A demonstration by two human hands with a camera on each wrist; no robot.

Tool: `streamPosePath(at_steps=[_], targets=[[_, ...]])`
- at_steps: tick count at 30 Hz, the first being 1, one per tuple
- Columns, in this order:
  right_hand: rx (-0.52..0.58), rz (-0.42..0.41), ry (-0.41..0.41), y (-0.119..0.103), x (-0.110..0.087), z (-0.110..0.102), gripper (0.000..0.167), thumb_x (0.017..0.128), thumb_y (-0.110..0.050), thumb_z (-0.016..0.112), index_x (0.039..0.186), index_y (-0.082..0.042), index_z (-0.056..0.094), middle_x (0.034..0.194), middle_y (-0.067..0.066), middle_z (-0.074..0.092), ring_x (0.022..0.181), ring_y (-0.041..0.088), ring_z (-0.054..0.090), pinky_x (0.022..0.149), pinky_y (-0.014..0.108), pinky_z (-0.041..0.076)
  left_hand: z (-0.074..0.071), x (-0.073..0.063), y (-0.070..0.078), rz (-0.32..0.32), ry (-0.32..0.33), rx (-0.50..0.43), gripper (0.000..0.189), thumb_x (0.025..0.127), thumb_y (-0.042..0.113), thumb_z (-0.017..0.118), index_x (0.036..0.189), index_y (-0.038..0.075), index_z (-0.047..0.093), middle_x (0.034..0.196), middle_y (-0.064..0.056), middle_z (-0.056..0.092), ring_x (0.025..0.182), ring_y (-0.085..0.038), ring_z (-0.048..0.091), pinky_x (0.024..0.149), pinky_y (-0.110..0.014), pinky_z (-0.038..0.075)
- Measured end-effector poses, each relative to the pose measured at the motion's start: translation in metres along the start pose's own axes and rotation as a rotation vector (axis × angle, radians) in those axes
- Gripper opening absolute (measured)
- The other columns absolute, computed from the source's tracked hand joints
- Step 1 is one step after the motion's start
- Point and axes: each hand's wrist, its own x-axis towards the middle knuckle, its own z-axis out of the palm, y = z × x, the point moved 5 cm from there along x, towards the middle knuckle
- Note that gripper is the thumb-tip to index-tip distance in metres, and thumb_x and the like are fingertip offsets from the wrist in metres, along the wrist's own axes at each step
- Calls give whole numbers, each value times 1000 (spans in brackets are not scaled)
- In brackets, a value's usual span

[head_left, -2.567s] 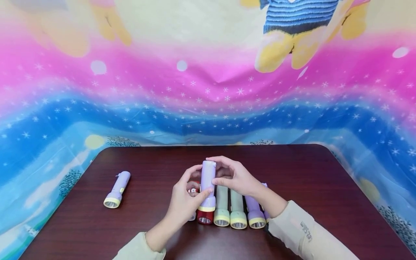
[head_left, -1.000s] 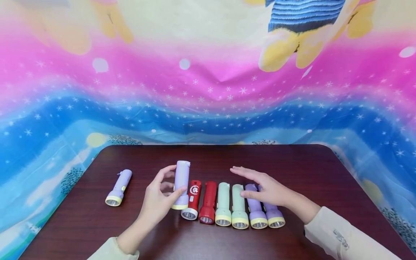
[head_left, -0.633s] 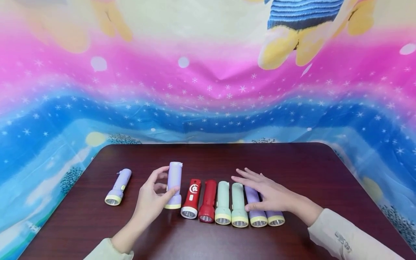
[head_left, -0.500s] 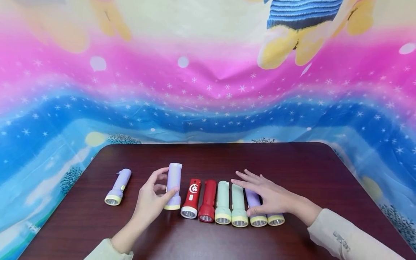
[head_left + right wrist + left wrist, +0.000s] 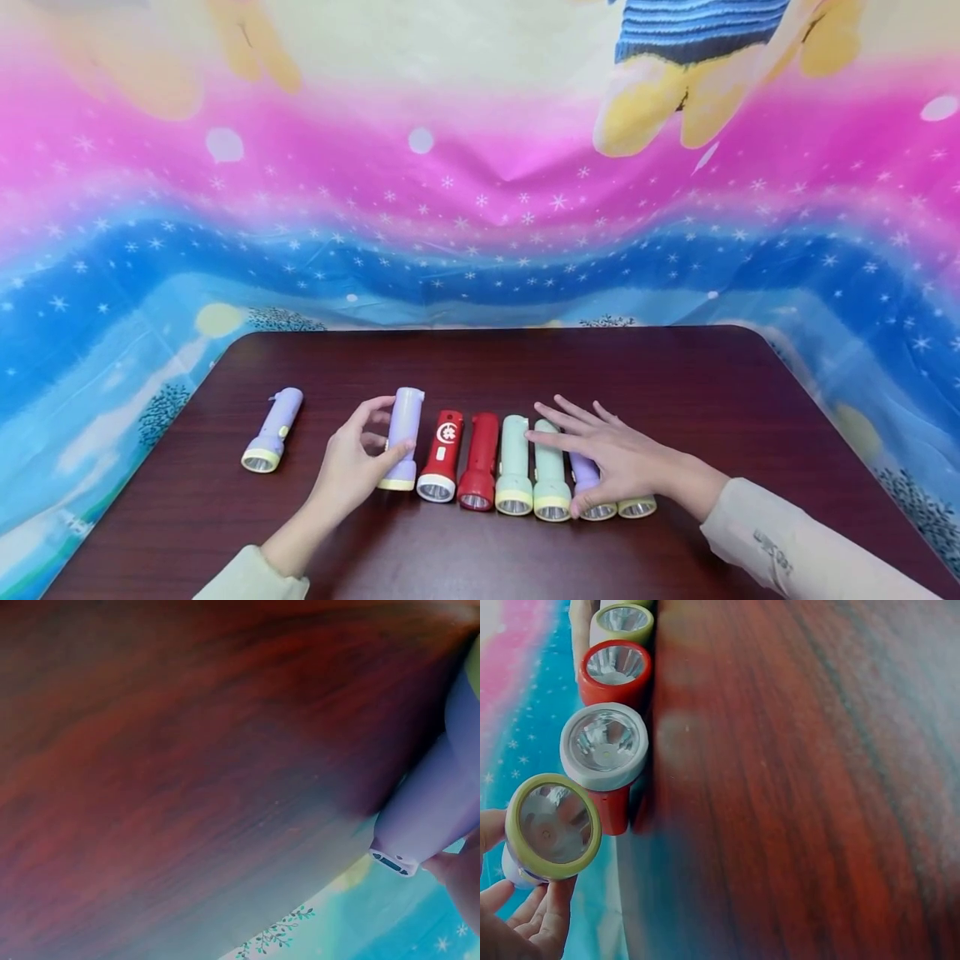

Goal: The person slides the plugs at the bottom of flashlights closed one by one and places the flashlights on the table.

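Note:
My left hand (image 5: 349, 462) grips a lavender flashlight (image 5: 405, 423), its yellow-rimmed head toward me, at the left end of a row. In the left wrist view that lens (image 5: 553, 826) faces the camera, fingers round the body. Beside it lie a red flashlight with a white rim (image 5: 441, 450), a plain red one (image 5: 479, 458) and two pale green ones (image 5: 514, 467). My right hand (image 5: 626, 458) spreads its fingers over the row's right end, partly hiding two purple flashlights (image 5: 585, 472). The right wrist view shows one purple body (image 5: 431, 802) close up.
Another lavender flashlight (image 5: 273, 429) lies apart on the left of the dark wooden table (image 5: 480, 567). A colourful printed cloth (image 5: 480, 208) hangs behind the table's far edge.
The right hand has let go of the lavender flashlight and moved right over the row. The left hand has carried that flashlight left, off the red ones, and lowered it slightly.

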Motion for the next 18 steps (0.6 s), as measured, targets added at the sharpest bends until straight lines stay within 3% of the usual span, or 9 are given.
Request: streamPosePath(at_steps=[6,18], targets=[[3,-28,2,0,2,4,101,70,-81,64,155,-42,27,168,-9,8,153,41,15,104,81,22,2,1,-3,-34,-32,18,60,81,16,83,134,15,55,112,-10,68,77,-15,66,65,-25,54],[-5,-46,15,-2,1,9,96,74,-89,47,155,-42,28,168,-2,15,152,40,17,105,80,21,11,8,-13,-51,-56,38,54,79,16,84,127,10,60,103,-10,71,72,-14,65,66,-25,54]])
